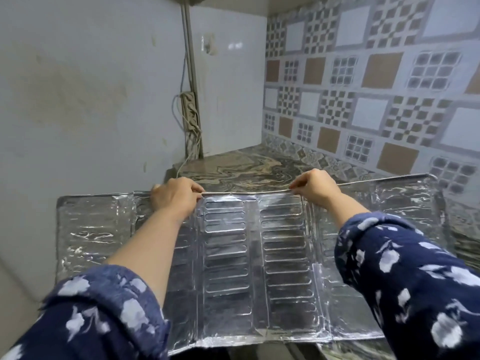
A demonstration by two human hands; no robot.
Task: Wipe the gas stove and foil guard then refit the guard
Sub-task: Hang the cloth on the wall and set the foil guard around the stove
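A wide silver foil guard (249, 255) with embossed ribs spreads open in front of me, tilted toward me over the counter. My left hand (174, 197) grips its far top edge left of the middle. My right hand (315, 188) pinches the same top edge right of the middle. Both side panels of the guard fan outward to left and right. The gas stove is not visible; the guard and my arms hide what lies beneath.
A marbled stone counter (246, 167) runs into the corner beyond the guard. A patterned tile wall (363, 87) stands on the right, a plain white wall (91, 100) on the left. A power strip with cables (191, 113) hangs in the corner.
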